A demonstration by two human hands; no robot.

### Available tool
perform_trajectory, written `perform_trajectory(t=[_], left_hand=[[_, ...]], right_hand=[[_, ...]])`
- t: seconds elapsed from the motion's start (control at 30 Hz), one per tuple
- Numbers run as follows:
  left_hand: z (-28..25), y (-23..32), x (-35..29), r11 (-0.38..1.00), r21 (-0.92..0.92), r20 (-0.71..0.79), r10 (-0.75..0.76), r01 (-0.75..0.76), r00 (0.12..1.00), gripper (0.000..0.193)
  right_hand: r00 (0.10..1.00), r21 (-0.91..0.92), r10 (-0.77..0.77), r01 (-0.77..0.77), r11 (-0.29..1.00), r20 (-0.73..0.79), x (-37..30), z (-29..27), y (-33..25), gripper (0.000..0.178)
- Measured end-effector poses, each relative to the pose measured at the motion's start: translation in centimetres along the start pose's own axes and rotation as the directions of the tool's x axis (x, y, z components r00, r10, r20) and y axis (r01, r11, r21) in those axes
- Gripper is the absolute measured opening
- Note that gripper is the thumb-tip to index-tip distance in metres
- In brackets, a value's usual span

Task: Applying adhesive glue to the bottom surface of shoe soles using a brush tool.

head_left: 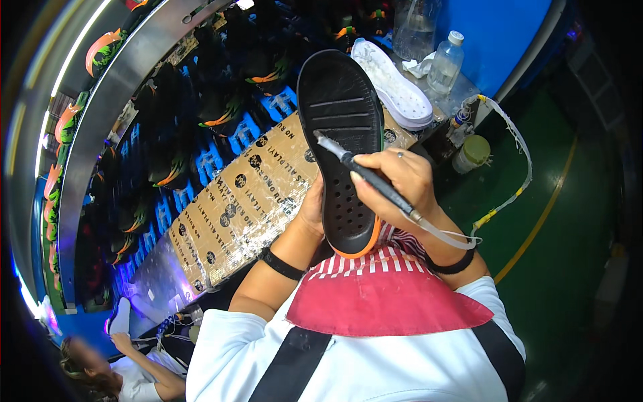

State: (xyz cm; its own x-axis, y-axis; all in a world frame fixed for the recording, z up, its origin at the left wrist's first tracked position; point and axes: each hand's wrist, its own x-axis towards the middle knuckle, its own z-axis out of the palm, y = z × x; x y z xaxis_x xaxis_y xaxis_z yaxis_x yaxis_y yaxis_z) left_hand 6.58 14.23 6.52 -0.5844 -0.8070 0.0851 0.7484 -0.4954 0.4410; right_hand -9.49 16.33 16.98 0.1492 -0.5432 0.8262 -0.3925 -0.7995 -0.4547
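In the head view, the right hand [400, 179] has thumb and fingers pinched together on the black handle of a slim hose-fed brush [382, 187], its pale tip pointing away from the knuckles. Just ahead and to the left of those fingers is the shoe sole [348, 137], held up at a slant, toe end away from the body, heel toward the red apron [388, 298]. The left hand [311, 206] supports the sole from its left edge — its fingers are hidden behind, so how firmly they close cannot be told. The step in hand looks like brushing the sole's inner face; whether the tip touches or hovers is unclear. The next stroke would likely call for a steady left hand and light, even contact toward the rim. The sole is black and smooth-walled, a shallow long dish with cross ridges at the forefoot, round holes toward the heel and an orange heel edge. Beyond the right fingers lie a white sole [396, 90], chalky inside, and a clear plastic bottle [445, 63]; to their right, a pale flexible hose [519, 137] loops round. Left of the left fingers, tape-glossed brown cardboard [231, 201] covers a bench.
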Motion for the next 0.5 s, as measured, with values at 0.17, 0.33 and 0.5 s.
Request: perform_trajectory(t=[0.17,0.33,0.5], left_hand=[[-0.3,0.7,-0.3,0.959,-0.258,0.043,-0.110,0.117,0.993,0.067],[-1.2,0.7,-0.1,0.969,-0.240,0.093,-0.042,0.063,0.995,0.080],[-0.7,1.8,0.6,1.000,-0.005,-0.060,-0.031,0.031,0.998,0.078]], right_hand=[[0.981,0.171,-0.079,0.048,0.984,0.179,-1.0,0.8,-0.9,0.023],[0.999,0.058,-0.025,0.023,0.998,0.028,-1.5,1.2,0.0,0.023],[0.972,0.273,-0.009,-0.057,0.960,0.233,-2.5,1.9,-0.9,0.022]])
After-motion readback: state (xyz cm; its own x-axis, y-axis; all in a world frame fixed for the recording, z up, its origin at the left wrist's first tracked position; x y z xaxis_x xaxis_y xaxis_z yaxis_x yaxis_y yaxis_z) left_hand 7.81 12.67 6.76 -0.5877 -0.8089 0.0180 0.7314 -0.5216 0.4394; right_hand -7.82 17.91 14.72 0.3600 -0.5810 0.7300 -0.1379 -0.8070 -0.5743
